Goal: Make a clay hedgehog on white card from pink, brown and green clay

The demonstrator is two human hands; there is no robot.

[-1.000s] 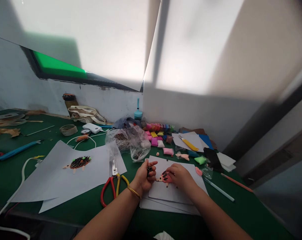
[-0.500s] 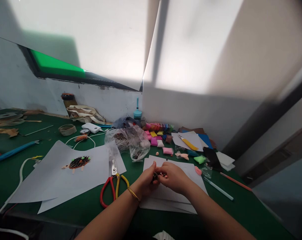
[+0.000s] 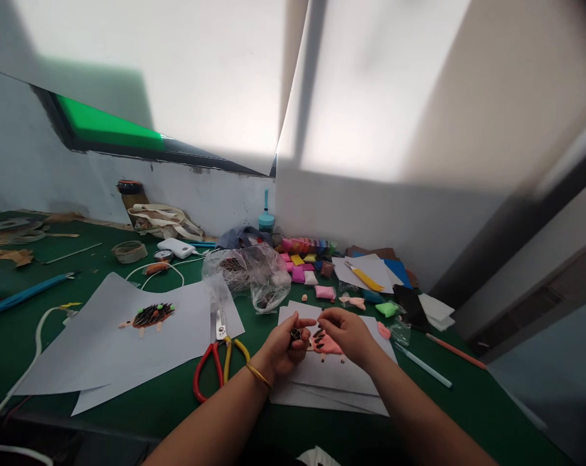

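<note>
My left hand (image 3: 286,343) is palm up with its fingers curled round a small pile of dark, pale-edged sunflower seeds (image 3: 295,335); its index finger points right. My right hand (image 3: 344,331) is pinched close to that fingertip, and whatever its fingers hold is too small to make out. Just below lies a flat pink clay hedgehog (image 3: 330,344) with a few dark seeds on its left part and small feet; my right hand hides some of it. It rests on a stack of white paper (image 3: 336,375).
Left of my arm lie red-and-yellow-handled scissors (image 3: 220,349). A seed-covered hedgehog (image 3: 153,315) sits on white sheets (image 3: 176,343). Behind are a plastic bag (image 3: 249,272), clay packets (image 3: 325,292) and a yellow craft knife (image 3: 365,278). A pale pen (image 3: 426,367) lies at right.
My hands have moved apart a little, the right one shifting right of the left palm. The pink clay hedgehog and the seeds in my left palm now show more.
</note>
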